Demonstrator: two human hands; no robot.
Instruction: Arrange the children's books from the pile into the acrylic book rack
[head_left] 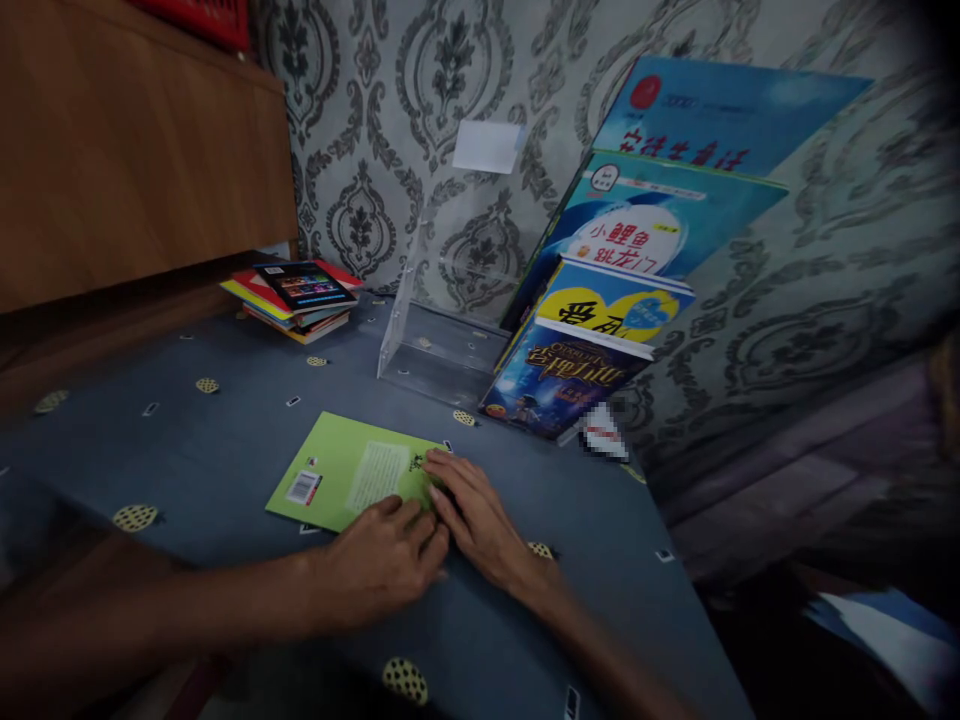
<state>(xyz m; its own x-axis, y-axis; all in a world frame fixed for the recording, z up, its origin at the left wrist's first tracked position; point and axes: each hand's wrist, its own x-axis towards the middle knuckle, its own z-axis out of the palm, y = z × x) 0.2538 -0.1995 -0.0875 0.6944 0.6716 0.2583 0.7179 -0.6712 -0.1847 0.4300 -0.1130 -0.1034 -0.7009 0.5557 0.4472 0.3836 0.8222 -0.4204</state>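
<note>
Green book [337, 470] flat on the dark patterned surface [225, 450], lower centre of the frame, barcode side up; lying flat, it has its whole underside borne, so presumably needs little grip; left hand [390, 550] at its lower right edge, fingers curled; right hand [480, 515] over its right end, fingers extended and close together, thumb near the forefinger; whether either pinches the cover or merely rests there, cannot tell, the contact being hidden; both hands at one end, which likely steadies that edge and leaves the barcode end uncovered; clear stand [394, 335] at centre, against the patterned wall; dark blue book [562, 385] foremost at right of centre, yellow-and-blue book [615, 305] and two larger ones rising in steps behind, probably staggered so each title shows; book stack [300, 300] at left, beside the wooden cabinet [142, 150], larger covers jutting past smaller.
</note>
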